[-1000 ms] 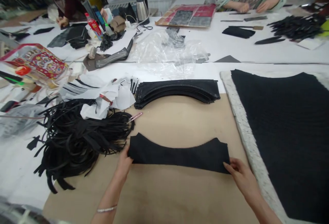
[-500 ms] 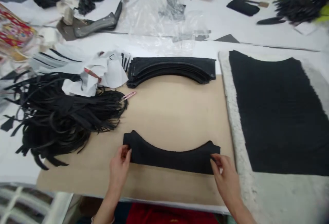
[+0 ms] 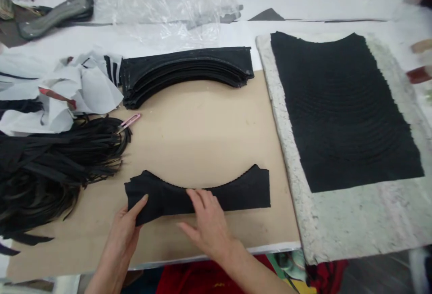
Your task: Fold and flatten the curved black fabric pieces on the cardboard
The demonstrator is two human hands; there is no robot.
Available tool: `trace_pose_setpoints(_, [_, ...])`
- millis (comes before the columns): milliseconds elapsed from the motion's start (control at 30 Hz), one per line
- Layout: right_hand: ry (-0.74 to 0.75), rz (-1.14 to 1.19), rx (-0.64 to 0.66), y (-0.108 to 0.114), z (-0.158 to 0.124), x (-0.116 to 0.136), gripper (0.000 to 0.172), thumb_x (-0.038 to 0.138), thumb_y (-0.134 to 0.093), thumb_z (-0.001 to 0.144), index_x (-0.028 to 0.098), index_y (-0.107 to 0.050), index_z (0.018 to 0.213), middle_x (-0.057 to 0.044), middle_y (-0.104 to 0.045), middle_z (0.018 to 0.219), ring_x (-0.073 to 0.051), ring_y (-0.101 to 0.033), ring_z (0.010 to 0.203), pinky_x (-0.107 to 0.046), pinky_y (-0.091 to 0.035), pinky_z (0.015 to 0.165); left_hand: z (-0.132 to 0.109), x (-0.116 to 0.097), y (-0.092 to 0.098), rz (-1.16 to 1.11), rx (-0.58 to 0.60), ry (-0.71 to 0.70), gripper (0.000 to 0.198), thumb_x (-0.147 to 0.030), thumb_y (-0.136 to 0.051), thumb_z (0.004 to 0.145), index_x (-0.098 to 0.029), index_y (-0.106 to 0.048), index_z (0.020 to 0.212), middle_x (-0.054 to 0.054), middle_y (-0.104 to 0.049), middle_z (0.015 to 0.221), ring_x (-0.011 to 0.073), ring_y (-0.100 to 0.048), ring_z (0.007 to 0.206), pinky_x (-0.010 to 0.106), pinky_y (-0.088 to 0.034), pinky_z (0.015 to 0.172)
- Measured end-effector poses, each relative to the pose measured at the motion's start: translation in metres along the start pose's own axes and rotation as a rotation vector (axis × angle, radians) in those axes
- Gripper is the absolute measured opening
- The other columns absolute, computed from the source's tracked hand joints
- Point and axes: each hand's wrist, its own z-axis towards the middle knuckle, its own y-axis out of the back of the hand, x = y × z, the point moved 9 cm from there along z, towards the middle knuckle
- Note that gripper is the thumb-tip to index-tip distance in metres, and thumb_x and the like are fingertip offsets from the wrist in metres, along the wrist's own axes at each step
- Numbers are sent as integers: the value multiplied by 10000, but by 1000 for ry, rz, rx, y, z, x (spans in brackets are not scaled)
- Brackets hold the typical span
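Observation:
A black piece of fabric (image 3: 246,191) with a curved upper edge lies across the brown board near its front. My left hand (image 3: 130,217) grips its left end, thumb on top and fingers underneath, lifting that corner a little. On the middle of the piece rests my right hand (image 3: 207,215), fingers laid flat near the curved edge and the thumb spread away below the lower edge. Further back, a stack of similar black curved pieces (image 3: 189,63) sits at the board's far edge.
Black fabric strips (image 3: 60,154) are heaped on the left, with a pink-handled cutter (image 3: 130,122) beside them and crumpled white paper (image 3: 91,84) behind. A larger black cloth (image 3: 344,114) covers part of a pale slab (image 3: 367,224) at right. Clear plastic (image 3: 162,6) lies at the back.
My right hand has left the fabric's right end and moved to its middle. The left hand still holds the left end, now with the thumb on top. The view has shifted right.

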Motion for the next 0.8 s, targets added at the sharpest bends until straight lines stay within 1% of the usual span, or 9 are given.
trace_pose_setpoints(100, [57, -42, 47, -33, 39, 45, 791, 526, -722, 753, 133, -389, 1352, -119, -551, 1185, -306, -512, 1032, -538, -498, 870, -10, -6, -7, -23, 38, 36, 148, -94, -654, 735, -122, -711, 868, 29, -727, 713, 120, -661, 617, 194, -538, 581])
trace_pose_setpoints(167, [43, -50, 68, -48, 57, 57, 634, 423, -724, 766, 129, -452, 1257, -104, -571, 1117, -291, -534, 1002, -500, -513, 853, -13, -7, -9, -14, 68, 41, 161, -92, -660, 722, -126, -708, 873, 27, -727, 739, 117, -652, 609, 190, -520, 546])
trace_pose_setpoints(233, [16, -43, 116, -57, 68, 58, 423, 273, -695, 775, 148, -506, 1133, -89, -587, 1070, -270, -565, 971, -436, -528, 811, -11, -7, -12, -10, 119, 25, 208, -124, -693, 704, -135, -706, 911, 32, -734, 808, 127, -658, 663, 203, -522, 569])
trace_pose_setpoints(300, [-26, -12, 164, -59, 72, 49, 267, 175, -613, 804, 167, -529, 1058, -77, -613, 1036, -254, -602, 931, -380, -530, 746, -6, -7, -17, -54, 184, -34, 263, -266, -733, 710, -155, -703, 946, 37, -732, 883, 143, -658, 750, 223, -531, 623])
trace_pose_setpoints(433, [-109, 39, 169, -49, 68, 25, 228, 114, -482, 843, 190, -554, 1046, -46, -670, 974, -227, -652, 846, -327, -503, 693, 11, -5, -20, -65, 258, -244, 458, -616, -633, 733, -189, -683, 889, 38, -692, 927, 177, -626, 870, 271, -529, 718])
trace_pose_setpoints(533, [-145, 181, 71, -30, 58, 10, 223, 137, -479, 859, 210, -587, 1040, -14, -691, 910, -196, -660, 801, -288, -480, 701, 14, -4, -25, 295, 252, -485, 408, -556, -672, 726, -196, -664, 919, 44, -647, 967, 205, -607, 921, 319, -514, 812])
trace_pose_setpoints(633, [-190, 463, -155, 6, 42, -13, 192, 208, -449, 914, 199, -629, 979, -4, -679, 804, -155, -639, 712, -249, -455, 672, -1, -5, -39, 666, 229, -790, 387, -486, -657, 768, -220, -649, 1048, 58, -565, 1067, 217, -582, 937, 361, -518, 822])
trace_pose_setpoints(733, [-298, 626, -423, 58, 8, -59, 216, 336, -496, 928, 187, -652, 923, -2, -664, 779, -139, -612, 706, -234, -453, 669, -18, -4, -51, 895, 148, -1023, 408, -464, -584, 836, -235, -614, 1172, 77, -504, 1109, 239, -552, 985, 410, -521, 842])
trace_pose_setpoints(800, [-410, 636, -625, 104, -28, -99, 226, 389, -584, 885, 178, -655, 924, -9, -666, 819, -148, -606, 769, -241, -463, 711, -27, -4, -57, 995, 78, -1143, 411, -443, -559, 862, -214, -609, 1199, 97, -494, 1105, 259, -526, 1028, 451, -500, 900])
